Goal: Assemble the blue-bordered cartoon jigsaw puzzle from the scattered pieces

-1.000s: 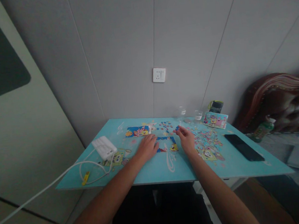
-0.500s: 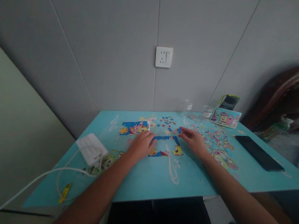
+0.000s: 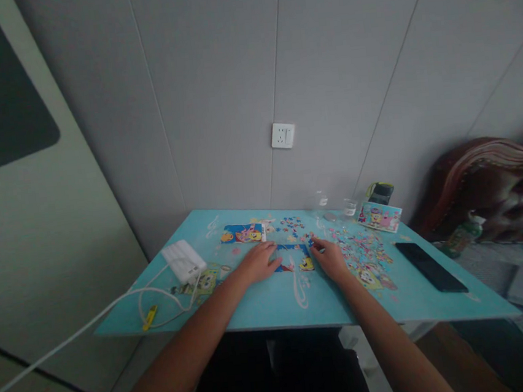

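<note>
A partly joined jigsaw puzzle (image 3: pixel 306 264) with a blue border and yellow cartoon figures lies on the light blue table, its middle showing bare table. My left hand (image 3: pixel 259 263) rests over its left side, fingers stretched and thumb apart, hiding that edge. Beside the upper right corner, my right hand (image 3: pixel 330 259) pinches a small blue puzzle piece (image 3: pixel 311 241), mostly covered by the fingertips. Behind the puzzle lies a picture card (image 3: pixel 241 233) with similar cartoon figures. Several loose blue pieces (image 3: pixel 290 223) are scattered beyond my hands.
Many mixed pieces (image 3: pixel 363 251) spread to the right, near a black phone (image 3: pixel 430 266). A propped cartoon picture (image 3: pixel 380 216) and clear containers (image 3: pixel 349 207) stand at the back right. On the left lie a white power bank (image 3: pixel 184 260), its cable, and a yellow object (image 3: pixel 150 317).
The camera view has shifted, so the table looks smaller and farther off. My right hand has brought the blue piece closer to the puzzle's upper right corner. My left hand stays at the left side.
</note>
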{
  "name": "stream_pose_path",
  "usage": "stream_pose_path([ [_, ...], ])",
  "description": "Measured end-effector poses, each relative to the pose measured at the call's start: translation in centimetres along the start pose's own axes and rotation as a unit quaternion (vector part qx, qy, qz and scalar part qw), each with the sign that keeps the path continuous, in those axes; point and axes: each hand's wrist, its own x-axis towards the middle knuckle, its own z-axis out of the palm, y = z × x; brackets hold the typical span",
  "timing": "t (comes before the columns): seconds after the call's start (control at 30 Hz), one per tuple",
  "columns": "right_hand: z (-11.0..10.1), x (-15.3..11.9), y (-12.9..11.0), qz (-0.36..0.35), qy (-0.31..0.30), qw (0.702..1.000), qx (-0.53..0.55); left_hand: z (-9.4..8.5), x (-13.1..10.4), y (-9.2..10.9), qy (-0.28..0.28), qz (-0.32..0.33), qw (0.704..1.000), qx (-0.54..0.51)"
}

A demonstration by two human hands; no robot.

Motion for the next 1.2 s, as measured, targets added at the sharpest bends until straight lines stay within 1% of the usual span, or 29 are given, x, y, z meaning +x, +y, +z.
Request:
stream_pose_path([
  [0.13, 0.4, 0.1, 0.1, -0.014, -0.028, 0.999, -0.007, 0.3, 0.0, -0.3, 0.004, 0.004, 1.0, 0.005],
  [0.23, 0.5, 0.1, 0.2, -0.027, -0.036, 0.999, -0.002, 0.5, -0.1, -0.5, -0.009, 0.006, 1.0, -0.003],
  [0.33, 0.6, 0.0, 0.3, -0.04, -0.036, 0.999, 0.008, 0.4, -0.1, -0.5, -0.03, 0.006, 0.999, -0.01],
  [0.5, 0.6, 0.1, 0.3, -0.041, -0.026, 0.999, 0.019, 0.1, -0.1, 0.2, -0.072, 0.018, 0.997, -0.013],
  [0.6, 0.7, 0.2, 0.3, -0.043, -0.023, 0.998, 0.027, 0.1, 0.0, 0.4, -0.105, 0.03, 0.994, -0.011],
  [0.7, 0.6, 0.3, 0.4, -0.05, -0.02, 0.998, 0.033, 0.1, 0.1, 0.5, -0.124, 0.033, 0.992, -0.006],
  [0.93, 0.5, 0.1, 0.5, -0.067, -0.019, 0.997, 0.034, 0.1, -0.1, 0.7, -0.133, 0.03, 0.991, 0.003],
  [1.2, 0.7, 0.1, 0.5, -0.054, -0.043, 0.997, 0.028, 0.3, -0.2, 0.5, -0.138, 0.029, 0.99, 0.006],
])
